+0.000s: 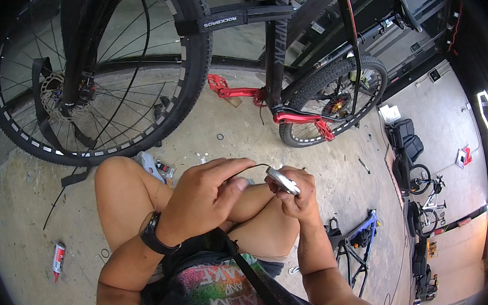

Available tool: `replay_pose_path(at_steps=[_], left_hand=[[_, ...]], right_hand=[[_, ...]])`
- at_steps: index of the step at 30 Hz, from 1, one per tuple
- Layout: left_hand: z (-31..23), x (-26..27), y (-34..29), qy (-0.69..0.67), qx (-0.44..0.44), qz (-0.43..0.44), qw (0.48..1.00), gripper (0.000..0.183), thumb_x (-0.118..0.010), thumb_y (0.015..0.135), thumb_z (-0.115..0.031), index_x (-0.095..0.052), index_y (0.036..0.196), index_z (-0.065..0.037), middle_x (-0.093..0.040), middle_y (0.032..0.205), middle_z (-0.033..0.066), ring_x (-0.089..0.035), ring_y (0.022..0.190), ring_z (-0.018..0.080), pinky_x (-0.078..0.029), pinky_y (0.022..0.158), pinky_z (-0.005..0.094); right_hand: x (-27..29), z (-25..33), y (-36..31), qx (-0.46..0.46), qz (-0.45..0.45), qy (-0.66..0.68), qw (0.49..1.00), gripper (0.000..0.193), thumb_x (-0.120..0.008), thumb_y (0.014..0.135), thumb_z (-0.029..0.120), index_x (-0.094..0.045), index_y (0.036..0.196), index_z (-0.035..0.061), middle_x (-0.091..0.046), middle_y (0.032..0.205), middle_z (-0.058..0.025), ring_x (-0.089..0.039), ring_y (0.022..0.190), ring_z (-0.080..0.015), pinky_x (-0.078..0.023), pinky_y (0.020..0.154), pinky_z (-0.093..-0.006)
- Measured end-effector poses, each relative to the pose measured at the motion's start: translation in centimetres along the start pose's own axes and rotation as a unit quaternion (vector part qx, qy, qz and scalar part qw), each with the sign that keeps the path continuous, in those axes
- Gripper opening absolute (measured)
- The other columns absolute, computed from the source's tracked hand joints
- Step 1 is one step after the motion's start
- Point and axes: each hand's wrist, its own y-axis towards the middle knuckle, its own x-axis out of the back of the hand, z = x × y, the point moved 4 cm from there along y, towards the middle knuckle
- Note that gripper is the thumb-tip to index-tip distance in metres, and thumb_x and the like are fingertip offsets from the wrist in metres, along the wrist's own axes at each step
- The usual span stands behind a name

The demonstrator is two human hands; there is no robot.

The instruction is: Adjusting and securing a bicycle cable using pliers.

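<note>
From where I stand, pale lettering marks the black bike frame point(274, 64) and the colourful shirt point(209, 295). Above the crossed legs point(270, 228), the right hand point(301, 191) clamps a shiny, rounded silver piece point(283, 181); a thin dark cord point(261, 164) reaches toward the left hand point(207, 196), whose grip I can't tell.

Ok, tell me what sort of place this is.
Probably a bike workshop: a large black bike stands in front, a blue-and-black frame without wheels lies to the right, and a white bike stands farther back.

Left hand point(202, 195) half-curled, right hand point(301, 190) clenched
</note>
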Motion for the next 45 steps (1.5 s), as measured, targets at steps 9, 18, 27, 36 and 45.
replay_pose_path(at_steps=[9,18,27,36,45], left_hand=[[-2.3,-2.6,1.0,-0.021,-0.046,-0.039,0.998,0.051,-0.082,0.083,-0.038,-0.061,0.111,-0.001,-0.065,0.093,0.0100,-0.061,0.075,0.0196,-0.050,0.063,0.0329],[-1.9,-4.0,0.8,-0.004,-0.045,-0.082,0.996,0.042,-0.079,0.085,-0.037,-0.063,0.102,-0.003,-0.064,0.085,0.0131,-0.064,0.071,0.0282,-0.050,0.063,0.0361],[-0.7,-3.7,0.5,-0.021,0.010,-0.066,0.998,0.037,-0.077,0.088,-0.033,-0.060,0.099,-0.002,-0.063,0.080,0.0146,-0.063,0.069,0.0309,-0.049,0.064,0.0384],[-0.2,-3.7,0.4,-0.034,0.050,-0.053,0.997,0.033,-0.076,0.088,-0.025,-0.059,0.102,-0.001,-0.063,0.079,0.0162,-0.063,0.068,0.0308,-0.050,0.064,0.0393],[0.3,-4.5,-0.1,-0.062,0.053,-0.065,0.994,0.032,-0.076,0.087,-0.019,-0.060,0.108,-0.001,-0.063,0.078,0.0139,-0.063,0.068,0.0265,-0.050,0.064,0.0361]], right_hand=[[-0.6,0.6,0.8,-0.028,0.044,0.013,0.999,0.027,-0.079,0.078,0.015,-0.064,0.096,0.0015,-0.065,0.081,-0.0130,-0.065,0.069,-0.0334,-0.050,0.060,-0.0378],[-1.8,-0.7,0.6,0.015,-0.016,0.006,1.000,0.028,-0.079,0.077,0.019,-0.061,0.088,0.0018,-0.057,0.073,-0.0117,-0.060,0.064,-0.0313,-0.046,0.055,-0.0377],[-2.3,-1.6,1.6,0.046,0.016,-0.038,0.998,0.029,-0.080,0.072,0.013,-0.060,0.090,0.0022,-0.058,0.076,-0.0126,-0.061,0.065,-0.0326,-0.047,0.057,-0.0384],[-2.4,-2.9,1.6,0.065,0.011,-0.105,0.992,0.035,-0.078,0.062,0.005,-0.059,0.091,0.0035,-0.055,0.075,-0.0122,-0.059,0.065,-0.0333,-0.047,0.057,-0.0412],[-2.0,-4.5,1.6,0.127,-0.028,-0.126,0.983,0.026,-0.079,0.070,0.008,-0.060,0.088,0.0041,-0.058,0.074,-0.0112,-0.060,0.063,-0.0315,-0.047,0.054,-0.0404]])
